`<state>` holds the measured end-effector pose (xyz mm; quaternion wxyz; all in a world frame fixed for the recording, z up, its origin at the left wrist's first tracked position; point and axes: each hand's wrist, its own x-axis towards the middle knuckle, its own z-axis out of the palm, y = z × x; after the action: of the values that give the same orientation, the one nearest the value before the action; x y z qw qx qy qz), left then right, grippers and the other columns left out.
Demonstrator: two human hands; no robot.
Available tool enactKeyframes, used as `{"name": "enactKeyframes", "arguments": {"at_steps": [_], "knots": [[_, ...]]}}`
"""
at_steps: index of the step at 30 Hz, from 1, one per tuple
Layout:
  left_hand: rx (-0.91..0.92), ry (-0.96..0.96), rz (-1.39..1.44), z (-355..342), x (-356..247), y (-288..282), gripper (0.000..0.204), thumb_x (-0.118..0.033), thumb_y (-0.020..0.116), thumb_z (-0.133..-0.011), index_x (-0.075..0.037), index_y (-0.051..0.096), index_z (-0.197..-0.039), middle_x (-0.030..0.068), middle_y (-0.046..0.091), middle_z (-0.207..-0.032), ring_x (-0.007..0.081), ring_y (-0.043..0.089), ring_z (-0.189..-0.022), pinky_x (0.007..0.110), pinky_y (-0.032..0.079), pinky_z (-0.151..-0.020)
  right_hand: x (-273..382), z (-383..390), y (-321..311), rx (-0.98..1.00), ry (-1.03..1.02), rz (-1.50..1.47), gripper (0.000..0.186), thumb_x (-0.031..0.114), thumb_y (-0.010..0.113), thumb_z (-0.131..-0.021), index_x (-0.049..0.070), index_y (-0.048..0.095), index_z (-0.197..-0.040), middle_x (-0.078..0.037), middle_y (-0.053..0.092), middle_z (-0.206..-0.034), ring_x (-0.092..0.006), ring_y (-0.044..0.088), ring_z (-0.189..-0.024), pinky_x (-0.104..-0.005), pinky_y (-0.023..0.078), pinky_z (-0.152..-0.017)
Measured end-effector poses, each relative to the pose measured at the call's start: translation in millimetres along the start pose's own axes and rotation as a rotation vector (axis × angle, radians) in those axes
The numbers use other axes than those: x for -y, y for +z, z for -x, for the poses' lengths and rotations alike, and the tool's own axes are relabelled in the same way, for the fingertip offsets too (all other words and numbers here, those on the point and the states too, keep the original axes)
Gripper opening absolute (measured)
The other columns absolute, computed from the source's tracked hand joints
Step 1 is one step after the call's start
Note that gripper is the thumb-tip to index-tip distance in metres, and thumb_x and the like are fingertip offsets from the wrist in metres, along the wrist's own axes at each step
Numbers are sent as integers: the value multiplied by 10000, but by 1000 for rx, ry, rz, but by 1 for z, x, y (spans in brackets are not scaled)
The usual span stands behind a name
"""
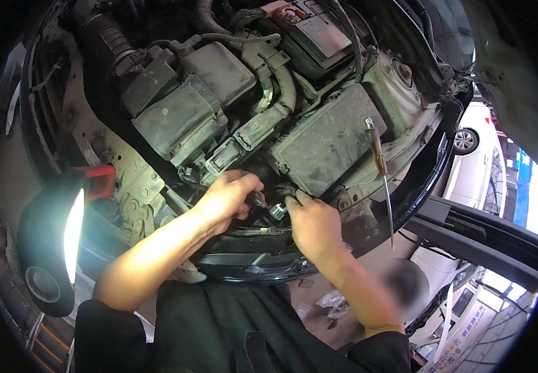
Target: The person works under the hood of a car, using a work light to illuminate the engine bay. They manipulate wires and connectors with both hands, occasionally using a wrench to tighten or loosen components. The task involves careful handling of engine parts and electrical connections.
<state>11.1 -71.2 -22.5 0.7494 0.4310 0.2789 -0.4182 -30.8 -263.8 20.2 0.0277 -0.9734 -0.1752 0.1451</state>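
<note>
My left hand is closed, its fingers curled at the front of the engine bay around a small dark part with wires that is mostly hidden. Facing it, my right hand pinches dark wiring beside a small grey-white electrical connector. The connector sits between the two hands, its open end tilted up. Just above my right hand is a dusty black box cover. A slim tool with a clear yellowish handle and a long thin metal shaft rests across its right edge.
A lit work lamp stands at the left fender. Behind my hands are the air filter box, wiring conduit and battery. A dark lift arm juts in at the right, near a white car.
</note>
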Motion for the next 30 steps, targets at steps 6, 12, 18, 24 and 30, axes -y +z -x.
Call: {"name": "enactKeyframes", "arguments": {"at_steps": [6,12,18,24,30], "knots": [[144,307,-947,14,-15,-7,507,-162,681,-751,34,559,-1203,131,686,-823,217,664,-788,332,520,-751,2,-19,1,282,76,-24,136,77,581,-760,48,713,-758,-173,694,-766,-336,700,-759,-418,550,-646],[218,379,-824,12,-6,-4,690,-123,744,-741,34,439,-1339,211,667,-1153,275,642,-1092,348,490,-950,13,-22,9,321,297,-98,155,151,668,-771,68,718,-892,-200,693,-836,-390,675,-857,-509,501,-808],[28,375,-1277,1,-5,9,631,-147,707,-724,39,454,-1272,279,666,-936,453,640,-946,487,517,-814,27,-34,12,336,405,-30,168,126,592,-798,68,748,-818,-175,719,-849,-360,703,-851,-498,484,-824],[213,381,-1219,1,-1,0,525,-113,675,-700,22,503,-1176,256,669,-947,425,644,-944,479,510,-813,28,-38,14,320,469,-46,185,119,574,-830,58,748,-814,-174,718,-851,-337,713,-843,-426,549,-722],[-22,498,-1145,-1,10,0,532,-49,645,-725,-1,485,-1230,219,690,-946,399,662,-931,469,517,-821,3,-19,16,226,258,-274,162,66,592,-721,48,728,-808,-215,682,-857,-411,660,-860,-475,525,-766]]}}
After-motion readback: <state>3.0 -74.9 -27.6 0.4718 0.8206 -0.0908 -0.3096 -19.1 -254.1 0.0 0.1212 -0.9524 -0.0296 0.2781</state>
